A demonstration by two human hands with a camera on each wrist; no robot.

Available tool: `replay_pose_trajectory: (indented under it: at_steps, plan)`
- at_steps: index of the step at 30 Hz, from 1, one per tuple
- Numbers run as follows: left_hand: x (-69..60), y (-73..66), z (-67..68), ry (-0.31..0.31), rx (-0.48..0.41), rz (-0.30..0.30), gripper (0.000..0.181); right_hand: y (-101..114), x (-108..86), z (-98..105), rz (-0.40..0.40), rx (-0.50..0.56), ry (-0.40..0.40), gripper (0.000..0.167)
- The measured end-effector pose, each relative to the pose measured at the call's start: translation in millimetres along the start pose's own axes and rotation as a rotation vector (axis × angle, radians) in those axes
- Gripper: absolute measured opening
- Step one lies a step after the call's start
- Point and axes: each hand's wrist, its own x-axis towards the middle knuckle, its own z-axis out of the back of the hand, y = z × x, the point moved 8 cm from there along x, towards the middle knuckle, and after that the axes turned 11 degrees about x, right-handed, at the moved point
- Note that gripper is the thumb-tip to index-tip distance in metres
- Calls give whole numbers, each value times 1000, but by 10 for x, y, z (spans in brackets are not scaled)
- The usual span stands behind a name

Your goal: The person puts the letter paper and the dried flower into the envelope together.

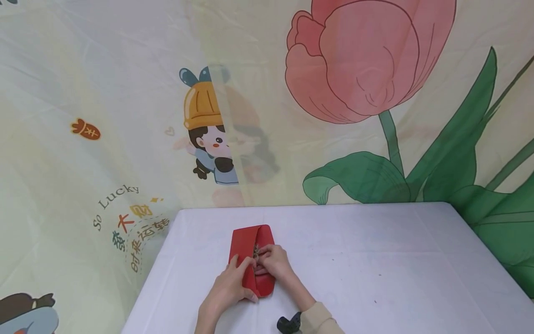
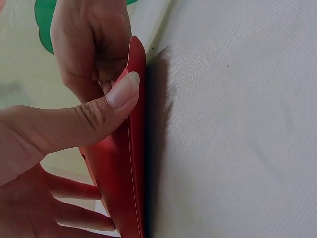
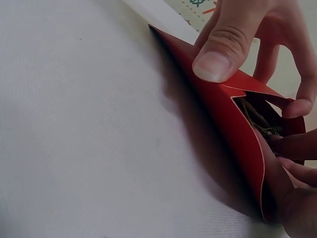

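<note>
A red paper envelope (image 1: 243, 241) lies on the table, its long opening facing right and its flap folded out. My left hand (image 1: 229, 284) holds it from the left, thumb on the near edge and fingers over the front; the left wrist view shows that thumb (image 2: 121, 96) pressing the edge. My right hand (image 1: 274, 263) has its fingers in the opening. There, in the right wrist view, they pinch a greenish-brown, stringy-looking thing (image 3: 270, 131), mostly hidden inside the envelope. Its kind cannot be made out.
The table wears a white cloth (image 1: 375, 260) with a few tiny dark specks. A black device (image 1: 289, 323) sits at the right wrist by the beige sleeve (image 1: 320, 320). Behind the table hangs a printed curtain (image 1: 258, 46) with a large tulip and cartoon figures.
</note>
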Motion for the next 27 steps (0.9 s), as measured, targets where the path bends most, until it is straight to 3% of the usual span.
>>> replay_pose_trajectory:
  at_steps: [13, 21, 27]
  plan:
    - [-17, -25, 0, -4, 15, 13, 83, 74, -28, -58, 159, -185, 44, 26]
    - [-34, -23, -46, 1, 68, 55, 103, 134, -66, -11, 253, -473, -28, 27]
    - [-33, -23, -82, 3, 98, 82, 106, 160, -150, -10, 279, -606, 3, 33]
